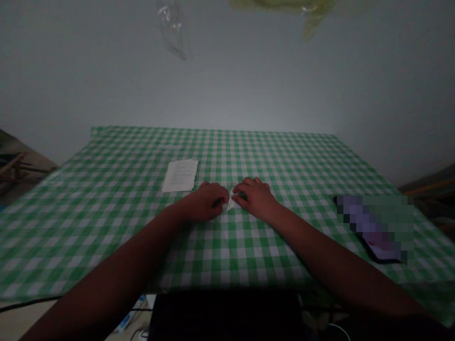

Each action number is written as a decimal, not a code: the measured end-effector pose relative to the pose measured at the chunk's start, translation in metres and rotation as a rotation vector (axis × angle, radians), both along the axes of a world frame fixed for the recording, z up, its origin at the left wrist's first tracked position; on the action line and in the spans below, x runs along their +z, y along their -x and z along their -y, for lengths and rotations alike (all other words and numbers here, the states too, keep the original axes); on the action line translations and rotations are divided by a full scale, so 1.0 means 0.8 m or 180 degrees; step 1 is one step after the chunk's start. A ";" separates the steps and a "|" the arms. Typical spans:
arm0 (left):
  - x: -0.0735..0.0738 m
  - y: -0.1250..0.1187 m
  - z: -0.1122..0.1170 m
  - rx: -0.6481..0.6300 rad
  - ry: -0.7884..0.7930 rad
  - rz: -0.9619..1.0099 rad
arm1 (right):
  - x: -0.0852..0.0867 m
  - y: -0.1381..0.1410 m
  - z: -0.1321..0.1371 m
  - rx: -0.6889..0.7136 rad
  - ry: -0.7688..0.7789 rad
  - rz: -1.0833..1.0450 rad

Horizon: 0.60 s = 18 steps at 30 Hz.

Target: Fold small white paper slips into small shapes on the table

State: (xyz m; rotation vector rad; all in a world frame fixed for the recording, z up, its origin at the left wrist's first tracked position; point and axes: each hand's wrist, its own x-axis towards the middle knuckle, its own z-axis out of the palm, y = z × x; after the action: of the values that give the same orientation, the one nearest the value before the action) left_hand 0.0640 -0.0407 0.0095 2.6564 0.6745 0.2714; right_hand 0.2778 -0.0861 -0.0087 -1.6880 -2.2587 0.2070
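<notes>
Between my two hands is a small folded piece of white paper [231, 201], narrow and pointed at its near end, low over the checked cloth. My left hand [209, 201] has its fingers curled in at the paper's left edge. From the other side, my right hand [254, 195] pinches the paper with thumb and fingertips. Part of the paper is covered by the fingers. A little beyond my left hand lies a stack of printed sheets [180, 175] with uneven edges.
A green and white checked tablecloth [227, 255] covers the table. A phone [377, 237], partly blurred out, lies at the right with its screen lit. Behind the table rises a pale wall [227, 85]. A black cable [31, 302] runs below the near left edge.
</notes>
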 end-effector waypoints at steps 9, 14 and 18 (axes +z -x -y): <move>-0.022 -0.015 -0.009 0.0474 -0.0308 -0.0142 | 0.001 0.008 0.005 -0.0037 -0.0110 0.0046; -0.021 -0.015 -0.010 0.0525 -0.0300 -0.0161 | 0.001 0.008 0.004 -0.0052 -0.0101 0.0163; -0.020 -0.016 -0.010 0.0561 -0.0262 -0.0175 | -0.002 0.004 -0.006 -0.0246 -0.0102 0.0174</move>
State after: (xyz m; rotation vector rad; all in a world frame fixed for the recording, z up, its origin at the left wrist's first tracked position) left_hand 0.0770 -0.0330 -0.0069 2.6936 0.9364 0.2805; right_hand 0.2746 -0.0814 -0.0102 -1.7810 -2.2180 0.1076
